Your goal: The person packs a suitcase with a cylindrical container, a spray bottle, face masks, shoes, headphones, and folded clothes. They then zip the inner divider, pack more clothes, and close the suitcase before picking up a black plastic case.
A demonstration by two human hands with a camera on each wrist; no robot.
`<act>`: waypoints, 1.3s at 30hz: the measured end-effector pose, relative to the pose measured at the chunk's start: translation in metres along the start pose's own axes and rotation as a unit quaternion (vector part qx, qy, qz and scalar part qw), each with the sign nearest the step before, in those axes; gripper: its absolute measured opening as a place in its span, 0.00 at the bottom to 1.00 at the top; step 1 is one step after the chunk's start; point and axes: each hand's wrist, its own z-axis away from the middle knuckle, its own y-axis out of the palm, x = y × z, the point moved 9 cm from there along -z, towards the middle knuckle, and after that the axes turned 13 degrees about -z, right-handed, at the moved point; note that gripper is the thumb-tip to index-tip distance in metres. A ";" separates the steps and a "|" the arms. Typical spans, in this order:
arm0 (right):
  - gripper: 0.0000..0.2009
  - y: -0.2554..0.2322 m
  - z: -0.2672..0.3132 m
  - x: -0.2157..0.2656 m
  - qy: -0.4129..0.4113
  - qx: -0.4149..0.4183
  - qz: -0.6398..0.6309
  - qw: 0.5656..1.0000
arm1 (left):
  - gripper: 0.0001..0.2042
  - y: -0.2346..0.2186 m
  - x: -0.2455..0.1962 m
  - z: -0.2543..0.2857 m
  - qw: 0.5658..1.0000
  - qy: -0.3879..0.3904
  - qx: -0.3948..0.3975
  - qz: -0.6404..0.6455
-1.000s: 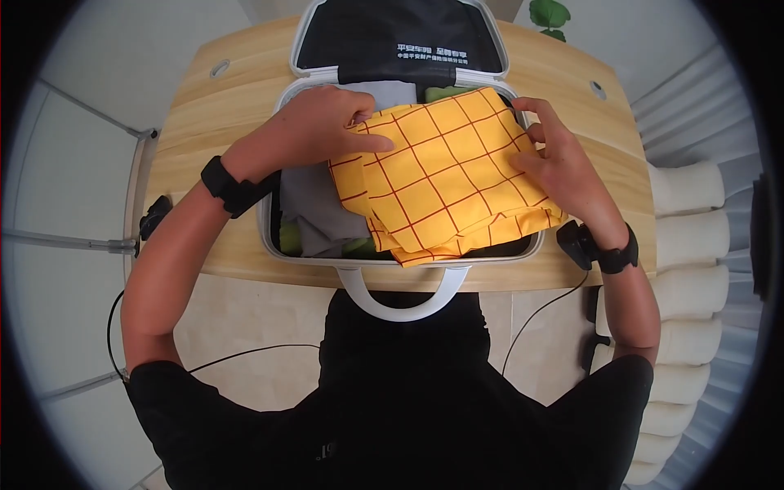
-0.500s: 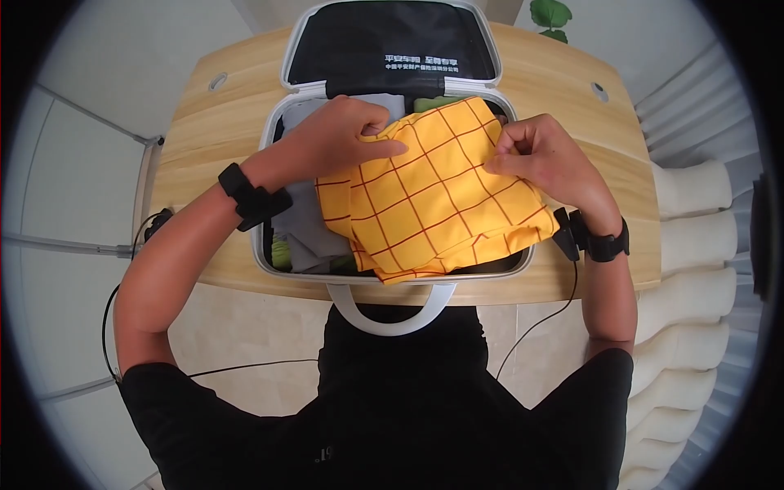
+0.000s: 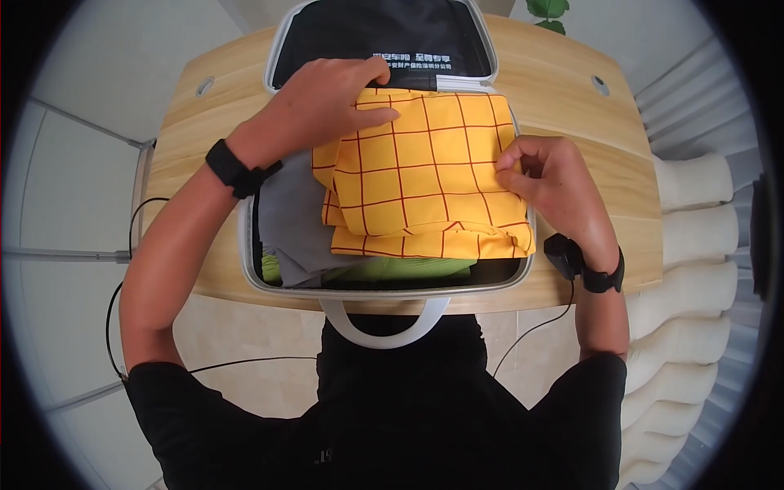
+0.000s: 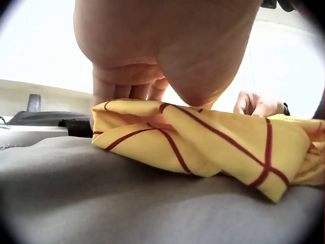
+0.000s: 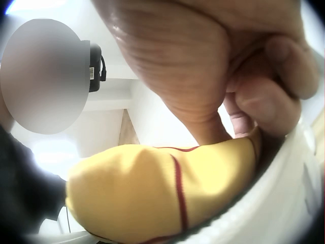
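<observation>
A folded yellow cloth with a red grid [image 3: 433, 167] lies on top of the clothes in an open white suitcase [image 3: 245, 245]. My left hand [image 3: 318, 102] grips its far left corner, thumb on the top face and fingers over the back edge. In the left wrist view the fold of the yellow cloth [image 4: 213, 145] rests over grey fabric [image 4: 111, 198]. At the right edge, my right hand [image 3: 563, 184] pinches the cloth between thumb and fingers, close to the suitcase wall [image 5: 284, 188]. Grey clothing [image 3: 296, 212] and green clothing [image 3: 400, 268] show at the left and front.
The suitcase's black-lined lid [image 3: 384, 33] stands raised at the back, and its white handle [image 3: 388, 336] hangs over the table's front edge. Under it is a wooden table [image 3: 600, 155] with a cable hole near each far corner. Thin cables trail from both wrist cameras.
The yellow cloth has turned from slanted to nearly square with the suitcase and shifted back, uncovering green clothing in front. My right fingers have drawn together on its right edge.
</observation>
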 end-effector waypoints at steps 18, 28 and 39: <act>0.66 0.053 0.005 0.005 -0.106 0.145 0.427 0.886 | 0.51 0.020 -0.059 0.064 0.964 0.021 0.240 -0.112; 0.70 0.064 0.007 -0.013 -0.104 0.180 0.536 0.818 | 0.55 0.039 -0.059 0.073 0.965 0.020 0.230 -0.121; 0.69 0.062 0.016 -0.009 -0.126 0.186 0.528 0.819 | 0.58 0.039 -0.048 0.084 0.968 0.023 0.227 -0.099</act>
